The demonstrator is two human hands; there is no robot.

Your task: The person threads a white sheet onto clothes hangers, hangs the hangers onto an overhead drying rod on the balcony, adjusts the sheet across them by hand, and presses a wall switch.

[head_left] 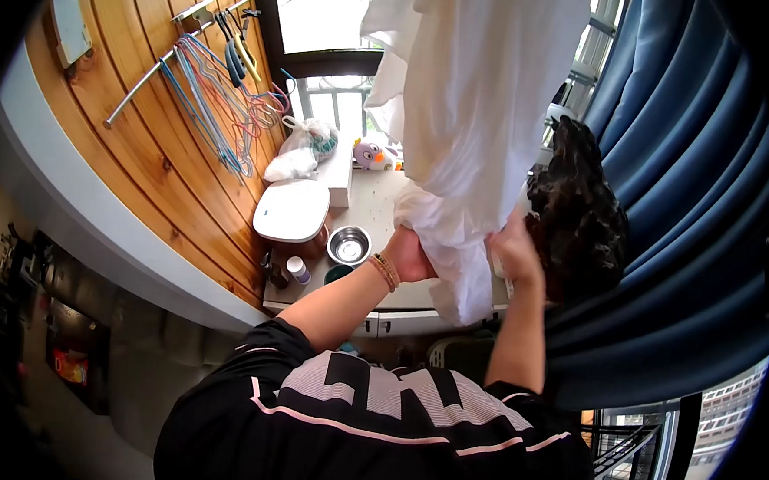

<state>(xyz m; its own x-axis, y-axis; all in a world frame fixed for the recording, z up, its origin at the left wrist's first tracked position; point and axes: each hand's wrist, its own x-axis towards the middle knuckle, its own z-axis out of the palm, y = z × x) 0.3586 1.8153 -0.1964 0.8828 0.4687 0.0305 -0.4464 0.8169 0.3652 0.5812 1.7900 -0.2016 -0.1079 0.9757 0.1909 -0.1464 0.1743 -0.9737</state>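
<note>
A large white cloth hangs down from the top of the view, its lower end bunched between my hands. My left hand, with beaded bracelets at the wrist, is against the left side of the bunched part, its fingers hidden behind the fabric. On the right edge of the cloth is my right hand, blurred, its fingers bent in at the fabric; whether they pinch it is hard to make out.
Coloured hangers hang from a rail on the wooden wall at left. Below stand a white-lidded bin, a metal bowl and a small bottle. A dark rugged object and blue curtains are at right.
</note>
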